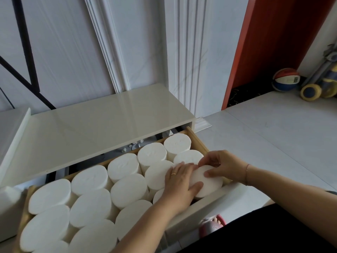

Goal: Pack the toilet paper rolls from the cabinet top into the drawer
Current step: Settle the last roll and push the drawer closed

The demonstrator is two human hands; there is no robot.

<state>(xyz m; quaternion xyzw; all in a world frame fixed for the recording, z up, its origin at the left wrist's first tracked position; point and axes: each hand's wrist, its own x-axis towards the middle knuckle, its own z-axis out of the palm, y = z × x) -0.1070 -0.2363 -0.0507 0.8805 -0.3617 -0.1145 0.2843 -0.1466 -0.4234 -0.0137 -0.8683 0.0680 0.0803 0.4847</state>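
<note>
The open wooden drawer holds several white toilet paper rolls standing on end in rows. At its front right corner one roll sits a little higher than its neighbours. My left hand lies against that roll's left side, thumb on its top face and fingers spread. My right hand grips the same roll from the right, its fingers curled over the far edge and its thumb on top. The cream cabinet top behind the drawer carries no rolls.
A white block stands at the drawer's left end. The white drawer front runs below my hands. A pink slipper is on the floor beneath. A basketball and a yellow-wheeled toy lie far right on the pale floor.
</note>
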